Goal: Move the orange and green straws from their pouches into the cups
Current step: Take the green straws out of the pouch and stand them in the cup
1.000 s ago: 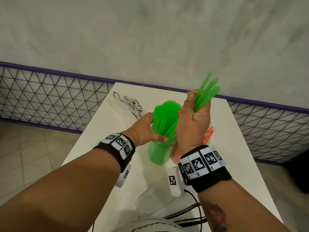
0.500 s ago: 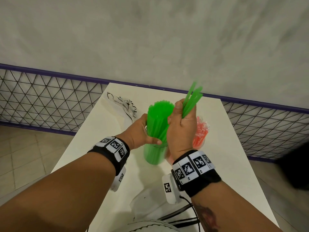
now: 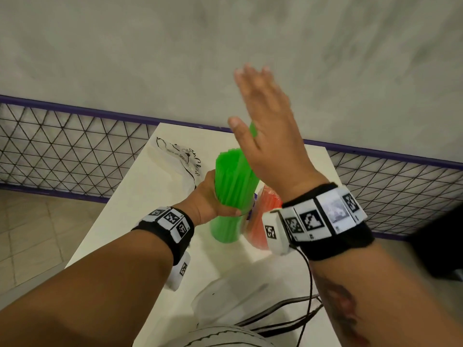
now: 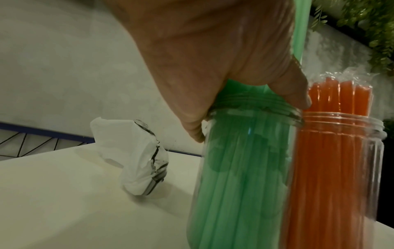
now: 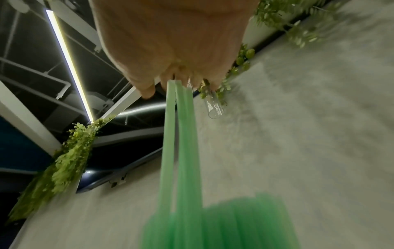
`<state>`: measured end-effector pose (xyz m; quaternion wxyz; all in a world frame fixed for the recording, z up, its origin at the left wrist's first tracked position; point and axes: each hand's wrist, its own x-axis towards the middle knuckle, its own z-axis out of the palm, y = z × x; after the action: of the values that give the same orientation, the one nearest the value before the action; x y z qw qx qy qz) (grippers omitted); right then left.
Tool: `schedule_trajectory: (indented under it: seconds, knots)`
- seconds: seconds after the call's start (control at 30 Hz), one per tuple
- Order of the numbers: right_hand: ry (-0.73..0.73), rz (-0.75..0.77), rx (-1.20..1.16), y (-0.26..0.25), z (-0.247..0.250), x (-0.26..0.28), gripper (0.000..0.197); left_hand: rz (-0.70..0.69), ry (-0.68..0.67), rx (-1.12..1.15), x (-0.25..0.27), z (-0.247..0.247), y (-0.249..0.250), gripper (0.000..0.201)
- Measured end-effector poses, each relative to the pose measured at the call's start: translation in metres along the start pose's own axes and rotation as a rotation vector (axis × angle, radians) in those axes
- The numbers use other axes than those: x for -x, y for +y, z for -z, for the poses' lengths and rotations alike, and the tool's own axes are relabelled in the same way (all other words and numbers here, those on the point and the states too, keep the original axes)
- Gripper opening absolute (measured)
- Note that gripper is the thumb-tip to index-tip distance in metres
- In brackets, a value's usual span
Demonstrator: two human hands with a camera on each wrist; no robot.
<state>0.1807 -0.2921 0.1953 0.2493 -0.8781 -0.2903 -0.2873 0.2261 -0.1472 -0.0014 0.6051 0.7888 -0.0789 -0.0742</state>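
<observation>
Gripping the green straws (image 3: 234,181) just above the jar (image 4: 245,168) rim, left hand (image 3: 210,201) fingers curling round the bundle; orange straws (image 4: 332,151) standing just right in theirs. Likely handling light, slick, easily kinked, so taking mid-shaft. Hovering farther up, right hand (image 3: 265,136) fingers spreading flat, tips touching raised straw ends

The two cups (image 4: 251,168) stand touching, no gap between; the crumpled pouch (image 4: 138,160) lies apart on open table (image 4: 64,193)
</observation>
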Motion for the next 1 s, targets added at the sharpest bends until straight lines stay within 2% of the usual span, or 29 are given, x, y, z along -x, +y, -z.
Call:
schedule_trajectory:
  seconds: [0.07, 0.17, 0.23, 0.3, 0.37, 0.4, 0.53, 0.63, 0.67, 0.77, 0.87, 0.93, 1.0]
  knots:
    - [-0.244, -0.028, 0.076, 0.006, -0.006, -0.005, 0.058, -0.003, 0.001, 0.002, 0.0, 0.0, 0.0, 0.121]
    - [-0.487, -0.07, 0.224, 0.011, -0.027, 0.005, 0.059, 0.001, -0.03, -0.032, 0.001, 0.003, 0.004, 0.12]
    - [-0.624, -0.09, 0.299, 0.013, -0.044, 0.02, 0.062, 0.042, -0.06, -0.08, -0.002, 0.002, 0.004, 0.119]
    - [-0.685, -0.09, 0.373, 0.013, -0.055, 0.032, 0.066, 0.085, -0.111, -0.134, -0.01, 0.001, -0.007, 0.123]
    - [-0.701, -0.077, 0.391, 0.015, -0.055, 0.033, 0.068, 0.091, -0.115, -0.205, -0.022, 0.002, -0.028, 0.125]
    - [-0.707, -0.074, 0.381, 0.015, -0.053, 0.031, 0.068, 0.071, -0.107, -0.248, -0.016, 0.003, -0.021, 0.122]
    - [-0.602, -0.072, 0.35, 0.017, -0.048, 0.029, 0.065, 0.013, -0.063, -0.171, 0.003, 0.003, 0.003, 0.104]
    - [-0.672, -0.107, 0.334, 0.017, -0.057, 0.035, 0.064, -0.004, -0.039, -0.194, 0.007, 0.003, 0.012, 0.077]
    - [-0.684, -0.12, 0.323, 0.018, -0.059, 0.034, 0.065, -0.02, -0.033, -0.213, 0.007, 0.004, 0.014, 0.074]
    - [-0.687, -0.12, 0.321, 0.021, -0.059, 0.029, 0.069, -0.009, -0.063, -0.203, 0.005, 0.005, 0.016, 0.089]
    - [-0.626, -0.112, 0.276, 0.02, -0.053, 0.035, 0.071, -0.02, -0.096, -0.132, 0.006, 0.007, 0.016, 0.1]
    - [-0.496, -0.085, 0.152, 0.01, -0.04, 0.047, 0.071, 0.005, -0.04, -0.036, 0.015, 0.01, 0.021, 0.11]
    - [-0.326, 0.003, 0.0, -0.003, -0.022, 0.067, 0.062, 0.057, 0.005, -0.04, 0.029, 0.015, 0.017, 0.123]
